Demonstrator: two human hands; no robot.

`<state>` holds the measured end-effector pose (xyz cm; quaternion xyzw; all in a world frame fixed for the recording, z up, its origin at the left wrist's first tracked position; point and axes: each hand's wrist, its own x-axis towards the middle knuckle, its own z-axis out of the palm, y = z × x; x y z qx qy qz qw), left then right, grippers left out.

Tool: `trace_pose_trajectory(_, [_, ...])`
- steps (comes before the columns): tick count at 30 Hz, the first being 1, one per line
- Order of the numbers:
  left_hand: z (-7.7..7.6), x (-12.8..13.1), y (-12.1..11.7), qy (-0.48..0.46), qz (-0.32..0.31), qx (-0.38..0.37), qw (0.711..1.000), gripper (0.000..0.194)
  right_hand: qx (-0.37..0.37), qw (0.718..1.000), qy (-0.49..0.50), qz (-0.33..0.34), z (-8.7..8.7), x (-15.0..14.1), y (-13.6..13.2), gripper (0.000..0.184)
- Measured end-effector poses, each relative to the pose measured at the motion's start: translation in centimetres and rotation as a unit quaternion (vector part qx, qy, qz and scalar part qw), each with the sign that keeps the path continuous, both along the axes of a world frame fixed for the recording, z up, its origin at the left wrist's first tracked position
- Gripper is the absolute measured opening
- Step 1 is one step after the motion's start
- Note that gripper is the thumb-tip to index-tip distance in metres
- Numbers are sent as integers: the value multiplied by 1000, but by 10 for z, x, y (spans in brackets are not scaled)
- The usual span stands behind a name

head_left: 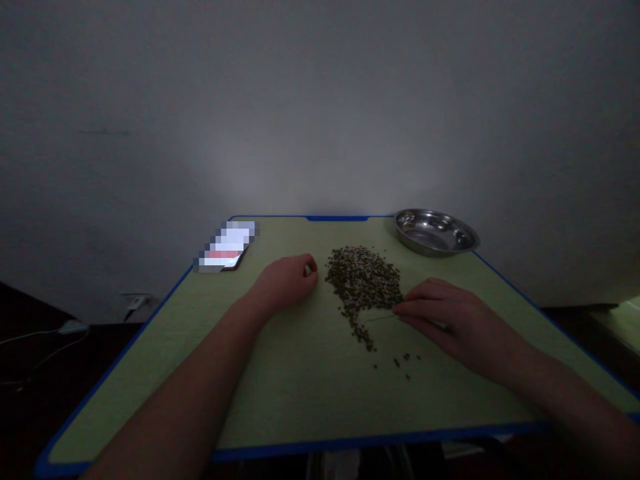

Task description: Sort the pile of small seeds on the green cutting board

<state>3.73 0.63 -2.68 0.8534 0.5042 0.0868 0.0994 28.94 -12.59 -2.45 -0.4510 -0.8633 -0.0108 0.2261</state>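
Note:
A pile of small mixed dark and pale beans or seeds point(363, 273) lies on the green tabletop, with a thin trail running toward me. My left hand point(287, 283) rests just left of the pile, its fingers curled and thumb and forefinger bent together in a loop; nothing shows in it. At the pile's lower right edge, my right hand point(445, 313) pinches a thin needle-like stick point(381, 318). The stick points left, low over the table, beside the trail. Its exact kind is too small to make out. Several loose seeds point(397, 363) lie nearer to me.
A shiny metal bowl point(435, 252) stands at the table's back right corner. A phone with a lit, blurred screen point(227, 243) lies at the back left. The table point(280, 393) has a blue edge and meets a grey wall. Cables point(73, 327) hang at the left.

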Motion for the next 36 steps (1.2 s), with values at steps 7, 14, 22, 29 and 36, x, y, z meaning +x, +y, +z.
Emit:
trace_pose_trajectory(7, [0,0,-2,0,-1,-2,1000,28,-11,1000,-17,10,-2,1,-4,22])
trace_pose_trajectory(14, [0,1,-2,3,0,2,1000,29,-22,999,-29,24,0,5,-16,23])
trace_pose_trajectory(22, [1,2,-1,5,1,3,1000,29,-51,998,-20,34,5,8,-29,24])
trace_pose_trajectory(29, [0,2,-1,5,1,5,1000,29,-34,999,2,27,3,13,-29,21])
trace_pose_trajectory(36, [0,2,0,8,-1,3,1000,29,-61,998,2,19,2,13,-33,22])
